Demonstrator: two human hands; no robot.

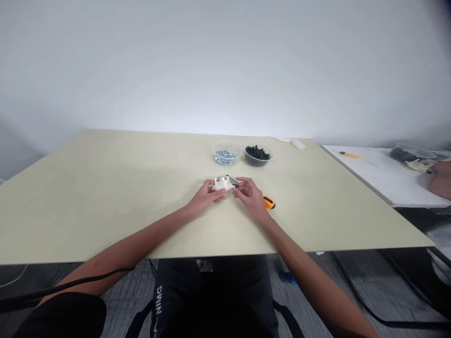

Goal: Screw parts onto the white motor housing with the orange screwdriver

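White and light-looking, the part (221, 186) could twist if the left hand (204, 198) holds it too loosely. The dark piece (235, 186), pinched in the fingertips of the right hand (252, 197), is small enough to slip and drop if that pinch slackens. A wrist shifting rightward might knock the orange handle (269, 202) beside it. The part sits near the frame's centre, between both hands: left fingers clamped on its left end, right fingers closed at its right.

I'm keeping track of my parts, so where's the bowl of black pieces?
In the head view, the black-piece bowl stands on the table, right of centre, immediately right of the silver-piece bowl and beyond the right hand.
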